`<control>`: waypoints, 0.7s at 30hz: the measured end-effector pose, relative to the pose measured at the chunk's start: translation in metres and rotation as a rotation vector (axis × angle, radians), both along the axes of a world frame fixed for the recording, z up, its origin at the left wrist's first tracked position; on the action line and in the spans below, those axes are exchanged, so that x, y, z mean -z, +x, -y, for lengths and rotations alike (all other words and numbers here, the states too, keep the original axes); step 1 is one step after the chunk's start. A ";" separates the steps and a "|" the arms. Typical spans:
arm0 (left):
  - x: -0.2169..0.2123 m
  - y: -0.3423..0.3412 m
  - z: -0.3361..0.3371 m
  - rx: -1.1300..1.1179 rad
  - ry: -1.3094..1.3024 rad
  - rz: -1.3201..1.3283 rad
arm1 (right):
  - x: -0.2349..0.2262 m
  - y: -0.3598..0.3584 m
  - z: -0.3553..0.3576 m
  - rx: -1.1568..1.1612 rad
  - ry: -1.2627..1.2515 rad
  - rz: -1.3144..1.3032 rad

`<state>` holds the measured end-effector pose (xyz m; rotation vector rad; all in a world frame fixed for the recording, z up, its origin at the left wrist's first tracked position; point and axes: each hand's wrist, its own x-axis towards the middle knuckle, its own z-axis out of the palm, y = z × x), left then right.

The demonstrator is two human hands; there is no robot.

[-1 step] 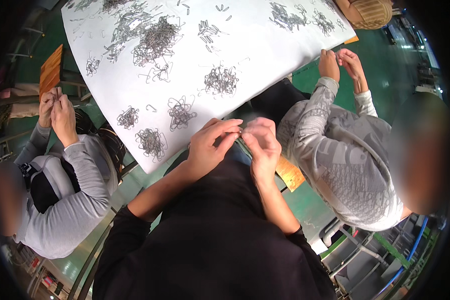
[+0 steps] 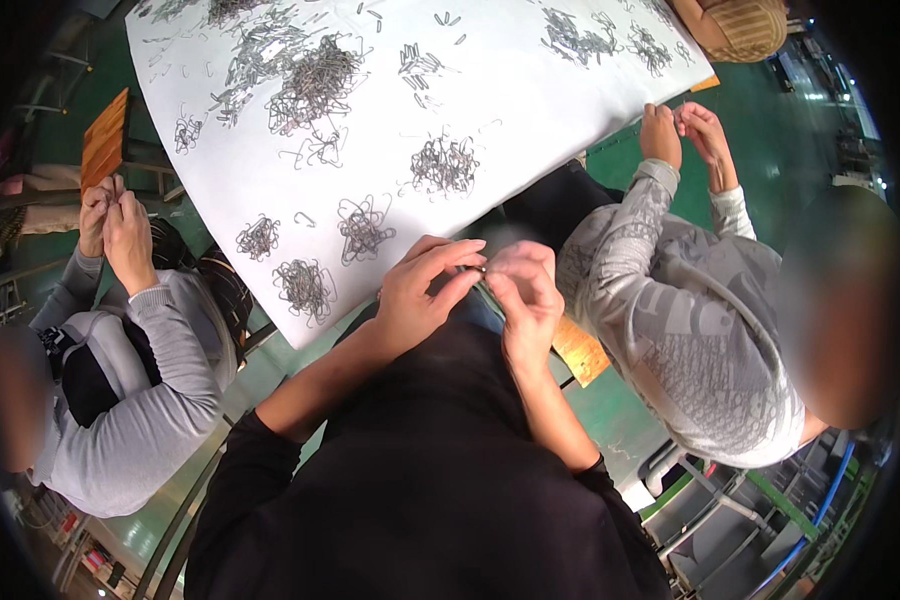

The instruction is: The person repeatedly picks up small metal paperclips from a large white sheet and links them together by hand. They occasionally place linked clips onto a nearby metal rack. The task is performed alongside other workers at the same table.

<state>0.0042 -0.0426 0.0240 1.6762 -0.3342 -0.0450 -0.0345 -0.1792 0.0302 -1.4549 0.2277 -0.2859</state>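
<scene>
Both pinching one small wire clip (image 2: 481, 269) between left hand (image 2: 422, 292) and right hand (image 2: 523, 291), just below sheet (image 2: 530, 110). Better to keep fingertips close, steady.

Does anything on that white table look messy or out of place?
Nothing looks damaged or spilled. The small metal wire clips lie in loose tangled heaps over the white table, with a few strays between them. The left hand and right hand pinch one small piece together at the table's near edge.
</scene>
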 end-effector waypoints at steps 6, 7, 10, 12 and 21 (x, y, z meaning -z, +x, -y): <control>0.065 0.130 -0.020 -0.146 0.372 0.266 | 0.000 0.004 0.012 -0.006 -0.127 0.016; 0.076 0.156 -0.021 -0.135 0.425 0.297 | -0.001 0.004 0.014 -0.021 -0.133 0.010; 0.103 0.214 -0.013 -0.081 0.587 0.324 | -0.001 0.005 0.020 -0.075 -0.204 0.022; 0.114 0.234 -0.007 -0.028 0.674 0.310 | 0.000 0.006 0.021 -0.094 -0.228 0.039; 0.127 0.246 -0.003 0.141 1.043 0.634 | 0.003 0.006 0.015 -0.152 -0.246 -0.019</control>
